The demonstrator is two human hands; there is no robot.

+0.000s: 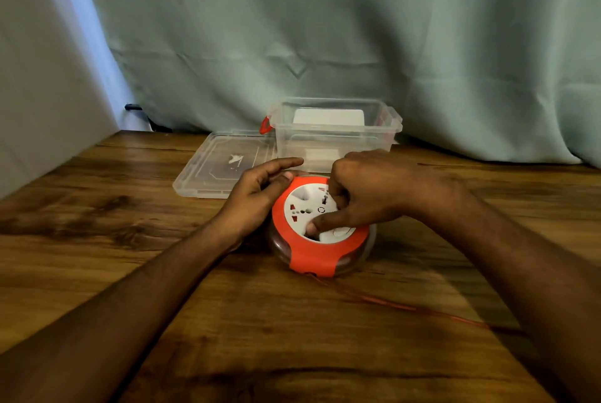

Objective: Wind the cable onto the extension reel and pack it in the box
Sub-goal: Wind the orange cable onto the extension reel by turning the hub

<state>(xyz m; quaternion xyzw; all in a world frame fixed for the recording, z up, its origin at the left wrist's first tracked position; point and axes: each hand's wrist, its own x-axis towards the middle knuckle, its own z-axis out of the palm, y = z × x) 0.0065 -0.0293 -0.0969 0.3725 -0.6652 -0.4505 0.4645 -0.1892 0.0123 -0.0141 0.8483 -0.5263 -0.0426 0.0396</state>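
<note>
A round extension reel (312,256) with an orange frame, a white socket face and a clear drum lies flat on the wooden table (97,240). My left hand (260,194) rests against its left rim, fingers loosely spread. Fingers of my right hand (364,197) press into the recesses of the white socket face from above. A thin orange cable (406,306) runs from the reel's near edge towards the lower right and passes under my right forearm. Behind the reel stands the clear plastic box (335,139), open, with orange latches.
The box's clear lid (214,171) lies flat to the left of the box. A white object (328,117) shows inside or behind the box. A pale green curtain (325,28) hangs along the table's far edge, and a wall closes the left side.
</note>
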